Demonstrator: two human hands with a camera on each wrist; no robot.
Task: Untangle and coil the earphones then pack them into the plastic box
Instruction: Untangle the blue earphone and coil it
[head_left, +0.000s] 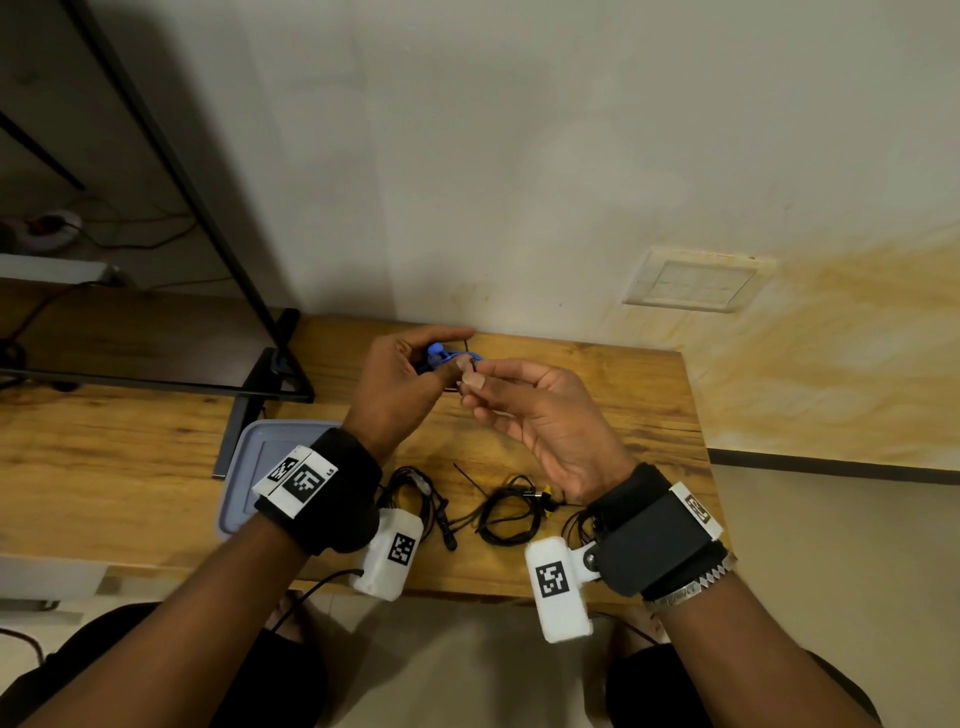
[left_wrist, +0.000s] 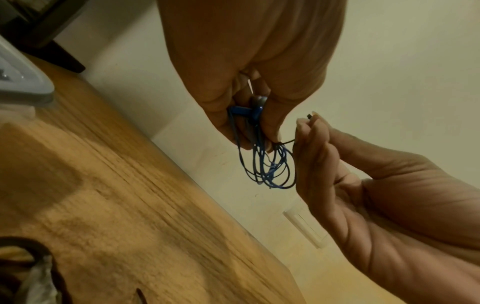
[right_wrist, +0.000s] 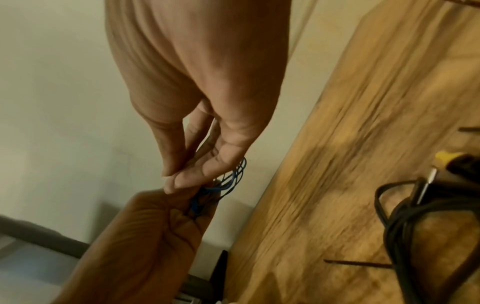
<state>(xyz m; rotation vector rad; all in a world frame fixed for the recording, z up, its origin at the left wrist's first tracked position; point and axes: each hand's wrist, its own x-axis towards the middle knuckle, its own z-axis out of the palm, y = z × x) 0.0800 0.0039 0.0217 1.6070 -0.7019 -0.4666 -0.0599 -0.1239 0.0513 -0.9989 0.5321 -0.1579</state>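
Head view, going left to right with the wooden table (head_left: 613, 410) as the landmark: a dark metal stand (head_left: 270, 374) sits on the table's far left part, and a bluish plastic box (head_left: 249, 467) lies just in front of it, partly hidden by the left wrist. Above the table's middle, near the wall, the left hand (head_left: 400, 384) has its fingers curled round a bundle of blue earphones (head_left: 441, 358), whose looped cord (left_wrist: 267, 166) hangs below the fingertips in the left wrist view. Just beside it, the right hand (head_left: 540, 415) pinches a thin dark cord end (head_left: 471, 362) between thumb and forefinger, its other fingers loosely bent. On the table's near edge, under both wrists, lie two tangles of black earphones (head_left: 506, 512), one with a yellow-tipped plug (head_left: 546, 491).
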